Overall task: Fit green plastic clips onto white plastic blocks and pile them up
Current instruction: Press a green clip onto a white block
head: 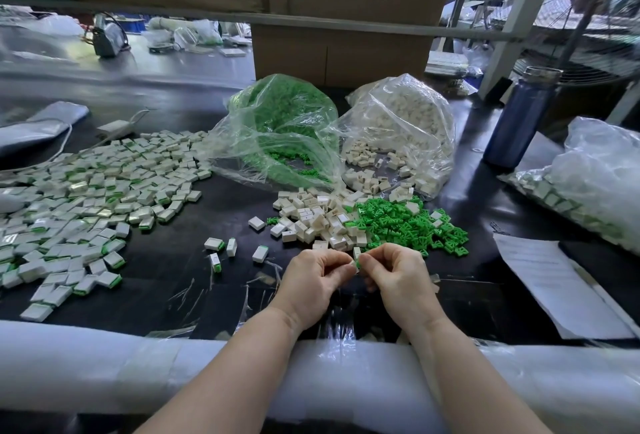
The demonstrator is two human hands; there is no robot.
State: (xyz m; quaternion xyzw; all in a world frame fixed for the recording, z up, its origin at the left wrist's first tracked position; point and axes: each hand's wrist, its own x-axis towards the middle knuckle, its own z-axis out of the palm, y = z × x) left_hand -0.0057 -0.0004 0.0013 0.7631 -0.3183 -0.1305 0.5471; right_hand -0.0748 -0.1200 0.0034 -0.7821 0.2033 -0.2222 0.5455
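A person's two hands meet above a black worktable [194,271], close to its near edge. The left hand [311,281] and the right hand [394,278] both have fingers curled, together pinching one small white plastic block [353,264] with a green clip [357,263] showing at its right side, between the fingertips; how far the clip is seated cannot be told.

Just beyond the hands lies a heap of loose white blocks [318,215], and touching it on the right a heap of loose green clips [408,222]. Behind these, two clear plastic bags lie open toward the person: the bag of green clips [280,122] on the left, the bag of white blocks [401,132] on the right, each spilling parts at its mouth.

A broad spread of finished blocks with green edges [86,191] covers the left of the table, and a few finished pieces [228,248] lie apart between that spread and the hands.

To the right stand a blue bottle [519,115], a printed sheet of paper [550,281] and another filled bag [588,184]. A cardboard box [339,49] stands behind the bags.
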